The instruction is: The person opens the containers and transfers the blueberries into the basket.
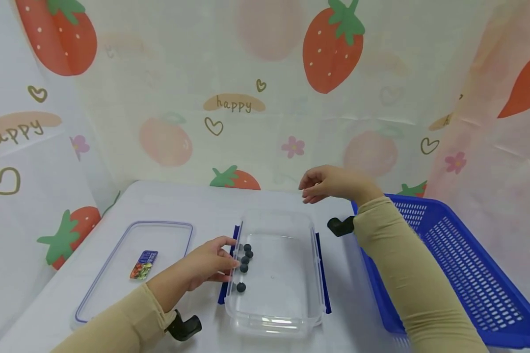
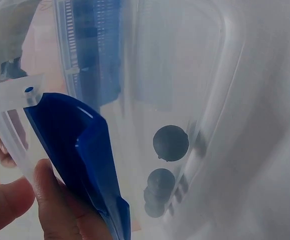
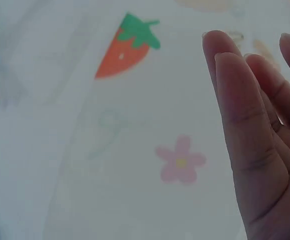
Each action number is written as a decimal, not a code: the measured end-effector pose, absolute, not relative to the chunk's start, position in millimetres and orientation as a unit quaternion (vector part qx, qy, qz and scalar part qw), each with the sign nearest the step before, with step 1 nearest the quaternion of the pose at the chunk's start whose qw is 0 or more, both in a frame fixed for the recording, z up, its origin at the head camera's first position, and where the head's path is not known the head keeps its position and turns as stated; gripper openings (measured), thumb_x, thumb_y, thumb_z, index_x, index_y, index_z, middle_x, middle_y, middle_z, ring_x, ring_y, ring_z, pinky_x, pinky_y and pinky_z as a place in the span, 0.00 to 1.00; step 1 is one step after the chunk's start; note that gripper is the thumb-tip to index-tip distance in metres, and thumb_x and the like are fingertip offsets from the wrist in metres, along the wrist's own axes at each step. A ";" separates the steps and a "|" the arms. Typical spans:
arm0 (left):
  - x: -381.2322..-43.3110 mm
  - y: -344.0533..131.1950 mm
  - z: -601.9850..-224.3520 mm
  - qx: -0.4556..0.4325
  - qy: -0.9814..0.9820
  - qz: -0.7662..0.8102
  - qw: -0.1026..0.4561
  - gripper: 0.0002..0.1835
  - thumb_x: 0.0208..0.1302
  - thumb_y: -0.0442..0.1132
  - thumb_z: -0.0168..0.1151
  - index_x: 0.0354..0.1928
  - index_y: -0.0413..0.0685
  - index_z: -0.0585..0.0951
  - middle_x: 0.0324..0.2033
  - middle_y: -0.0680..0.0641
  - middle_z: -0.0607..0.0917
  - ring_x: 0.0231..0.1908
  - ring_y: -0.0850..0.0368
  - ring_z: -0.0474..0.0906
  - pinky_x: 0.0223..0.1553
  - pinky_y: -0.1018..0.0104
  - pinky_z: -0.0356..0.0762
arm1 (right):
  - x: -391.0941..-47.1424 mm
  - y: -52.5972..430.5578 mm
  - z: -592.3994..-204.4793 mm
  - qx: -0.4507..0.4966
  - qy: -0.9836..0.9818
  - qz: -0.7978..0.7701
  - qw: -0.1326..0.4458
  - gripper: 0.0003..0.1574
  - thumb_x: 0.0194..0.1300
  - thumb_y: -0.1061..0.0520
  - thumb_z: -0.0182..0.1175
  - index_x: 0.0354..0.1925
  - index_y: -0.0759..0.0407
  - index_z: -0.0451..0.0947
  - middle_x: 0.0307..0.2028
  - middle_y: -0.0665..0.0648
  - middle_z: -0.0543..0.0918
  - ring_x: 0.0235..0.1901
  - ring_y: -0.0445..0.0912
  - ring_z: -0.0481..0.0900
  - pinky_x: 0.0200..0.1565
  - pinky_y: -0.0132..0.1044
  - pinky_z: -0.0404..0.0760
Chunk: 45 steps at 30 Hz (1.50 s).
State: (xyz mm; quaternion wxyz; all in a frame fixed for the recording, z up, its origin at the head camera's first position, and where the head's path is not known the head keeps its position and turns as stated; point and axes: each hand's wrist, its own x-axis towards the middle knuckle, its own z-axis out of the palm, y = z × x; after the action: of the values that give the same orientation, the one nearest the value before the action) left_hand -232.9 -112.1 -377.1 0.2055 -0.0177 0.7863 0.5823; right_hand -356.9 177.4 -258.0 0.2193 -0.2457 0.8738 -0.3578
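Left hand (image 1: pixel 206 262) grips the clear clip-lock box (image 1: pixel 271 324); a gentle, steady hold should stop the blueberry-like balls (image 1: pixel 244 268) rolling. Right hand (image 1: pixel 333 184) is loosely bent, empty.

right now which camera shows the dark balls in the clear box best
Head view: it looks down into the clear box, showing the dark balls along its left side. The left wrist view shows some larger but overlapping, through clear plastic; the right wrist shows none.
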 end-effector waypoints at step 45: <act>-231.9 -111.8 -374.8 -0.019 0.784 0.585 0.205 0.30 0.58 0.33 0.61 0.62 0.48 0.64 0.34 0.42 0.77 0.28 0.53 0.77 0.31 0.63 0.82 | -360.0 49.8 -387.7 -0.185 0.873 -0.292 0.342 0.07 0.61 0.66 0.55 0.35 0.59 0.80 0.33 0.57 0.81 0.31 0.47 0.80 0.36 0.34 0.82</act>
State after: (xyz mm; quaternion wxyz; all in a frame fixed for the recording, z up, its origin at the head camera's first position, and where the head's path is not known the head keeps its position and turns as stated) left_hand -231.9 -111.8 -374.8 0.2050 -0.0193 0.7842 0.5853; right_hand -360.0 49.8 -387.7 0.3423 -0.1854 0.8735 -0.2924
